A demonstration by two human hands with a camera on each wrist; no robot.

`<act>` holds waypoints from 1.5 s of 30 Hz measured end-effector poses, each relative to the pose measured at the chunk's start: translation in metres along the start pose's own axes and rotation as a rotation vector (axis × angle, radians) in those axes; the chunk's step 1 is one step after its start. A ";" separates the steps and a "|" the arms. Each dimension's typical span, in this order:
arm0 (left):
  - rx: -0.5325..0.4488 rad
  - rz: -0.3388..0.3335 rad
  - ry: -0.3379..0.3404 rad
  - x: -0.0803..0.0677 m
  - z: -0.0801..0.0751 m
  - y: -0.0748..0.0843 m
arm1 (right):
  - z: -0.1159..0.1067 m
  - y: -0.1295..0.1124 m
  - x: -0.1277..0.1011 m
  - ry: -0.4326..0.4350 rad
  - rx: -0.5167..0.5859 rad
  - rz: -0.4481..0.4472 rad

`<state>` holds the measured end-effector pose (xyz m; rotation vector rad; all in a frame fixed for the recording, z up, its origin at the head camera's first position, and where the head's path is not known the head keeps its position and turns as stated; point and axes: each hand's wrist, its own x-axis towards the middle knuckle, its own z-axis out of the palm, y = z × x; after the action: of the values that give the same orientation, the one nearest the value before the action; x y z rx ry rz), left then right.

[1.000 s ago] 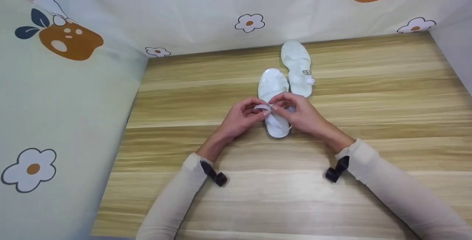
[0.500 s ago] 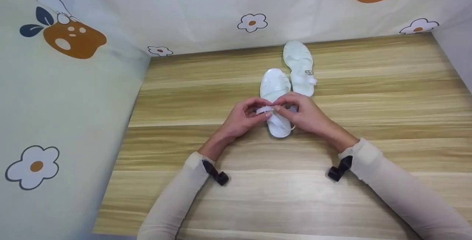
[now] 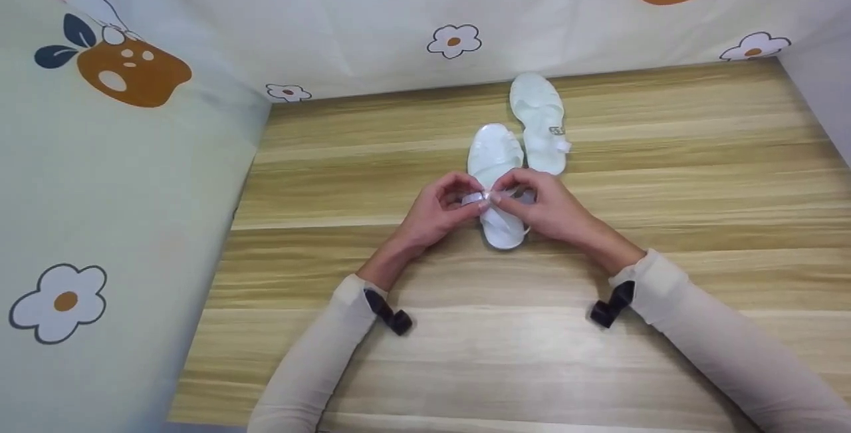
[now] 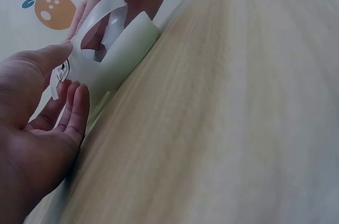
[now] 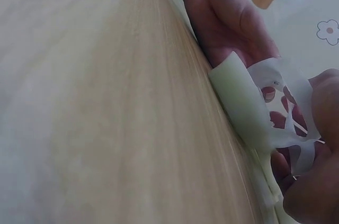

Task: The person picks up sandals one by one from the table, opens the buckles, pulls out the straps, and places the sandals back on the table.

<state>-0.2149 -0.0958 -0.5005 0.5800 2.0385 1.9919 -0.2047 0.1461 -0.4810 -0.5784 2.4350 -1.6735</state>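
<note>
table [image 3: 665,173], cloth-walled | far sandal [image 3: 536,124] idle, right of centre | near sandal [image 3: 495,153] mid-table, heel toward person | left hand [image 3: 435,213] and right hand [image 3: 548,207]: each grip pinching its ankle strap [image 3: 480,197] | risk: thin strap likely slips from fingertips, or sandal skids on smooth wood

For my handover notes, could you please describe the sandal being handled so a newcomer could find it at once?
On the wooden table lie two pale sandals. The nearer sandal sits between the left hand and right hand, which pinch its strap. The other sandal lies untouched.
</note>
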 end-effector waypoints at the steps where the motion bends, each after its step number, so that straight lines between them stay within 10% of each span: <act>1: -0.001 0.003 0.002 0.000 0.000 0.000 | 0.000 0.000 0.000 -0.001 0.006 -0.003; 45: -0.042 -0.045 0.051 0.000 0.003 0.002 | -0.002 0.003 -0.002 -0.051 0.041 -0.028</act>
<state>-0.2134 -0.0935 -0.4984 0.4753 2.0150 2.0379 -0.2041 0.1493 -0.4830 -0.6448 2.3620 -1.6937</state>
